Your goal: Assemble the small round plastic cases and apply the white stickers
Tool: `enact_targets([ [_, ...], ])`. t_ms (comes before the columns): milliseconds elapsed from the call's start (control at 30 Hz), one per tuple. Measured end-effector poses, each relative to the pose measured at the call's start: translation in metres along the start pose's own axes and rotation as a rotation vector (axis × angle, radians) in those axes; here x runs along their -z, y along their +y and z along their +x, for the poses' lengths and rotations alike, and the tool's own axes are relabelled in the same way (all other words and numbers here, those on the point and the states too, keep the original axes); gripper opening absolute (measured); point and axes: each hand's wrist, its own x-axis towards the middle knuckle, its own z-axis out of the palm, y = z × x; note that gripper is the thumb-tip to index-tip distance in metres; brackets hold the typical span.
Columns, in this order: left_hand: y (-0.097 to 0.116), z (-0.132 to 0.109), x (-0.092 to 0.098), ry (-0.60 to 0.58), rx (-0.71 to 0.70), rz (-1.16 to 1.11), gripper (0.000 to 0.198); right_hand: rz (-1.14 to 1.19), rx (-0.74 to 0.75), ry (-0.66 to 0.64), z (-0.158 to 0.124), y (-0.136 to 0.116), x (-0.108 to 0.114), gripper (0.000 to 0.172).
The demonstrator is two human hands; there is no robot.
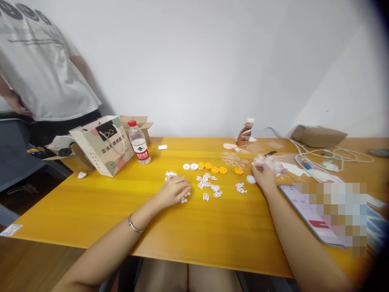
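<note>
My left hand rests on the yellow table with its fingers curled over a few small white plastic pieces. My right hand lies further right, fingers curled beside a white disc and a crumpled clear plastic bag; what it grips I cannot make out. Between the hands lies a scatter of white lattice pieces. Behind them runs a row of white discs and orange discs.
A paper gift bag, a water bottle and a cardboard box stand at the back left. A brown drink bottle, white cables and a brown package sit at the back right. A phone lies by my right forearm. Another person stands at far left.
</note>
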Motion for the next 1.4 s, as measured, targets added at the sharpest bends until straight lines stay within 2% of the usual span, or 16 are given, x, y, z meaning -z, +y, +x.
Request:
enact_targets([
  [200, -0.044, 0.003, 0.008, 0.234, 0.355, 0.082, 0.023, 0.003, 0.026, -0.003, 0.002, 0.002, -0.004, 0.016],
  [333, -0.069, 0.0, 0.014, 0.214, 0.427, 0.087, 0.02, 0.013, 0.069, 0.022, 0.0, 0.0, -0.006, 0.02],
  [433, -0.074, -0.002, 0.016, 0.153, 0.396, 0.072, 0.017, 0.041, 0.115, 0.034, -0.003, -0.004, -0.006, 0.024],
  [500, -0.073, -0.003, 0.016, 0.119, 0.388, 0.061, 0.016, 0.064, 0.145, 0.032, -0.006, -0.007, -0.007, 0.025],
  [667, -0.068, -0.009, 0.015, -0.002, 0.513, 0.02, 0.019, 0.1, 0.19, 0.017, -0.011, -0.012, -0.007, 0.026],
  [767, -0.063, -0.009, 0.016, -0.04, 0.495, 0.019, 0.008, 0.11, 0.2, 0.008, -0.012, -0.014, -0.006, 0.026],
  [833, -0.054, -0.008, 0.018, -0.029, 0.477, 0.018, 0.008, 0.122, 0.2, 0.007, -0.013, -0.016, -0.005, 0.027],
  [900, -0.037, -0.005, 0.019, -0.033, 0.407, -0.026, 0.009, 0.135, 0.199, 0.006, -0.014, -0.017, -0.006, 0.027],
  [1000, -0.005, -0.004, 0.012, -0.151, 0.144, -0.205, 0.012, 0.147, 0.2, -0.003, -0.016, -0.02, -0.007, 0.028],
  [1067, 0.014, -0.004, 0.002, -0.231, 0.012, -0.221, 0.011, 0.153, 0.204, -0.019, -0.018, -0.023, -0.009, 0.028],
  [1133, 0.027, -0.006, -0.007, -0.257, -0.056, -0.178, 0.01, 0.157, 0.212, -0.046, -0.02, -0.025, -0.009, 0.028],
  [1267, 0.032, -0.008, -0.011, -0.223, -0.041, -0.167, 0.017, 0.171, 0.228, -0.088, -0.024, -0.03, -0.008, 0.026],
  [1400, 0.012, 0.005, -0.005, -0.029, 0.094, -0.157, 0.022, 0.183, 0.239, -0.093, -0.026, -0.033, -0.009, 0.026],
])
